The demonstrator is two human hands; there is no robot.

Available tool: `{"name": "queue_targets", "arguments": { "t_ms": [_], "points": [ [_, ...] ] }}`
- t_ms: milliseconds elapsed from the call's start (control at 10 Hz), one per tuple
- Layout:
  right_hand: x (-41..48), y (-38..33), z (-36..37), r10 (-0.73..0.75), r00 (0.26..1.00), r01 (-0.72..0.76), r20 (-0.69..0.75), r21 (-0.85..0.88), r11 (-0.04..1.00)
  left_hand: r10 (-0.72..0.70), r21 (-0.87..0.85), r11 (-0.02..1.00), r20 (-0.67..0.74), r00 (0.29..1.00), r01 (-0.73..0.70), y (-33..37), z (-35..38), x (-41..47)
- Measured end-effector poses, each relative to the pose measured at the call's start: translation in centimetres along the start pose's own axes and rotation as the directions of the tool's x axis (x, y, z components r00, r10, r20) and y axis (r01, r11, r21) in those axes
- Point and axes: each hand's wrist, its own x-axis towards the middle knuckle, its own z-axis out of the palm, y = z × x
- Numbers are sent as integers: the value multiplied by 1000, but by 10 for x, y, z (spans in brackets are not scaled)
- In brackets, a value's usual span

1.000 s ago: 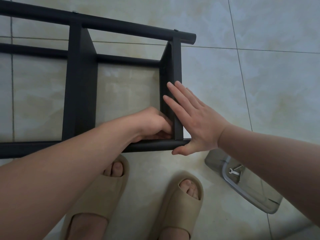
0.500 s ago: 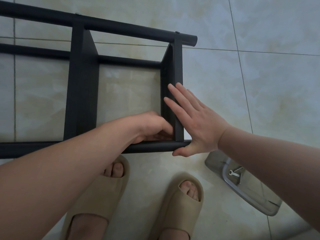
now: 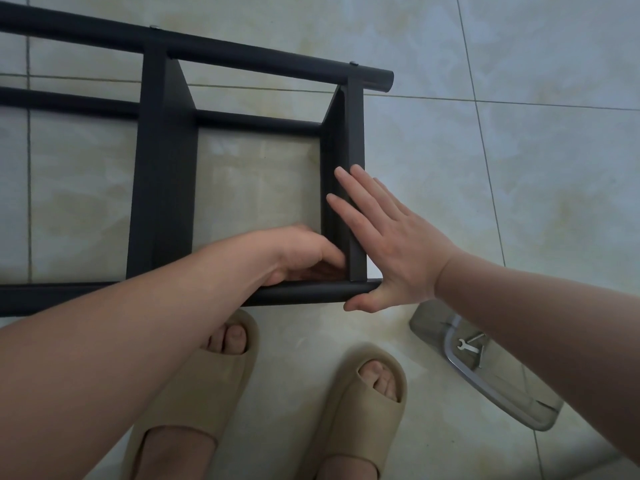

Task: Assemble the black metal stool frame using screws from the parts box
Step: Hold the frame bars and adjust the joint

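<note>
Nearest, by the right foot: parts box, small spanner inside, within reach. Next, right hand flat and open against end crosspiece and near tube, likely bracing the joint. Left hand inside that corner, fingers curled; anything pinched hidden. Stool frame lying on floor tiles; screw heads on far rail.

The stool frame lies on the floor, its long tubes running left to right. The left hand sits inside the frame's near right corner, and the right hand lies flat against the outer side of the right crosspiece there. Two slippers stand just before the frame's near edge, and the parts box sits on the floor to their right, with a small wrench in it.
</note>
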Motion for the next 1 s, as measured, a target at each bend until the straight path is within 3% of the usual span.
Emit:
{"name": "queue_targets", "arguments": {
  "t_ms": [600, 1000],
  "points": [
    [0, 0, 0, 0, 1000, 0, 4, 1, 1000, 54, 72, 996, 41, 998, -57, -1, 0, 0],
    [0, 0, 1, -1, 1000, 1, -3, -8, 1000, 10, 56, 998, 39, 999, -13, 0, -1, -1]
  ]
}}
